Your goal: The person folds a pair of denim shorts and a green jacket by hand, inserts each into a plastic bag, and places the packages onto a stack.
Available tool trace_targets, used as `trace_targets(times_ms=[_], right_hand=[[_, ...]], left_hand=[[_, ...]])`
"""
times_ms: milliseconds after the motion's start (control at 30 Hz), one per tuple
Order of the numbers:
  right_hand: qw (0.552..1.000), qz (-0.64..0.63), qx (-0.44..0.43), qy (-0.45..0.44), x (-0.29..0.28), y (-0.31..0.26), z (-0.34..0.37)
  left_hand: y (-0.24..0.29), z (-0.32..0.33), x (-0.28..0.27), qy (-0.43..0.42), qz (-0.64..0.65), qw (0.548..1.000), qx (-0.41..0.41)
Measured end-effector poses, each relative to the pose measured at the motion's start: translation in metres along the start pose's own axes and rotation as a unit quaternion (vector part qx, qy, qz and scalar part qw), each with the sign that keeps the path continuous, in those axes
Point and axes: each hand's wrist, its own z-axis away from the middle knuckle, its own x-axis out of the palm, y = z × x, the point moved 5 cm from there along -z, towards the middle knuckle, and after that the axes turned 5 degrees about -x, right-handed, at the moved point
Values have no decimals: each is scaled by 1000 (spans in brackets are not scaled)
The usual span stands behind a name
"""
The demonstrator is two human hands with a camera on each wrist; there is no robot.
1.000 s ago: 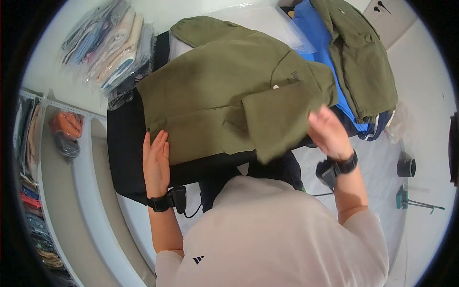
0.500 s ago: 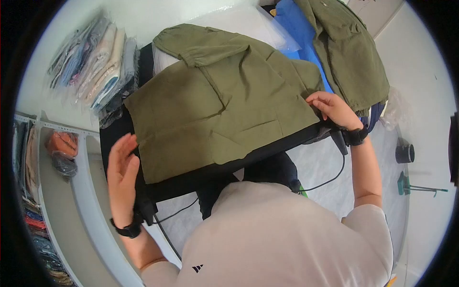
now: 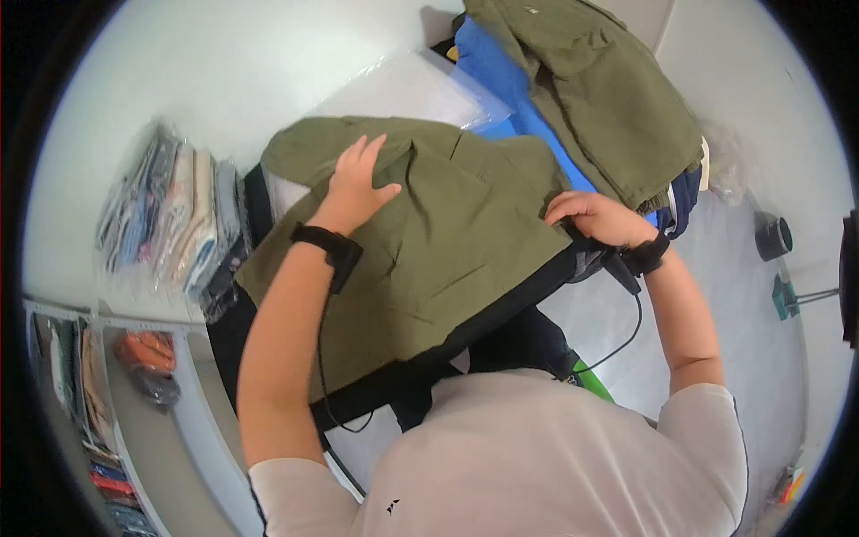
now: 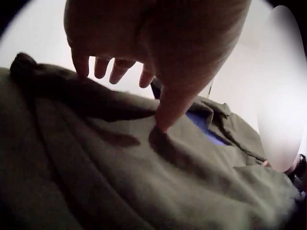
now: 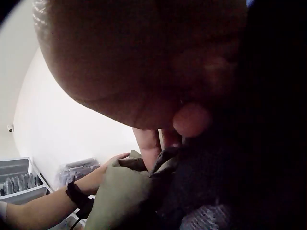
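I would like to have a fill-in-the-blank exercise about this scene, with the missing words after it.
The right hand pinches the edge of the spread garment, coloured ____.
The wristband by the left hand is ____.
The bagged clothes lie nearer the ____ hand.
Beside the second garment, the bright cloth is ____.

Missing words: green; black; left; blue.

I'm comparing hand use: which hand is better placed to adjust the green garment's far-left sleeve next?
Left, most likely. The left hand is open over the green garment, close to that sleeve; the right hand has its fingers curled at the opposite edge.
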Motion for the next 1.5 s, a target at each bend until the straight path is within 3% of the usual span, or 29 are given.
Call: trace_targets(times_ms=[67, 133, 167, 233, 333, 500, 567, 600, 667, 700, 800, 867, 933, 1000, 1133, 1333, 1500], right_hand=[[1000, -1, -19, 10, 0, 2, 0], [999, -5, -36, 4, 1, 5, 2], [999, -9, -35, 13, 1, 6, 3], [999, -10, -35, 18, 0, 8, 3], [999, 0, -34, 17, 0, 2, 5], [999, 25, 10, 24, 7, -13, 2], [991, 72, -9, 110, 10, 0, 2], [993, 65, -13, 99, 16, 1, 2], [974, 134, -9, 181, 16, -4, 4], [975, 120, 4, 186, 16, -5, 3], [971, 131, 7, 199, 19, 5, 3], [971, 124, 35, 202, 20, 3, 1], [968, 122, 44, 215, 22, 2, 1], [970, 124, 46, 205, 20, 1, -1], [967, 137, 54, 206, 21, 2, -3], [960, 155, 44, 227, 21, 3, -3], [954, 190, 47, 228, 22, 3, -3]], left_hand=[[1, -9, 7, 39, -49, 998, 2], [-15, -17, 14, -21, -17, 996, -90], [-19, -21, 15, -24, -18, 996, -84], [-31, -24, -3, 121, -34, 982, -141], [-37, -30, -16, 131, -56, 975, -169], [-51, -36, 1, 32, -21, 976, -216], [-43, -29, 1, 30, 16, 993, -111], [-41, -21, -9, 28, 10, 992, -123], [-30, -11, -35, -78, 69, 982, -157], [-26, -1, -51, -73, 55, 991, -101], [-25, 51, -94, -141, 78, 974, -160], [-37, 99, -114, -143, 121, 956, -227], [-50, 149, -123, -248, 144, 906, -310], [-52, 188, -134, -279, 122, 872, -383], [-64, 247, -130, -228, 159, 886, -370], [-77, 263, -123, -133, 198, 876, -419], [-71, 250, -125, -209, 68, 886, -409]])
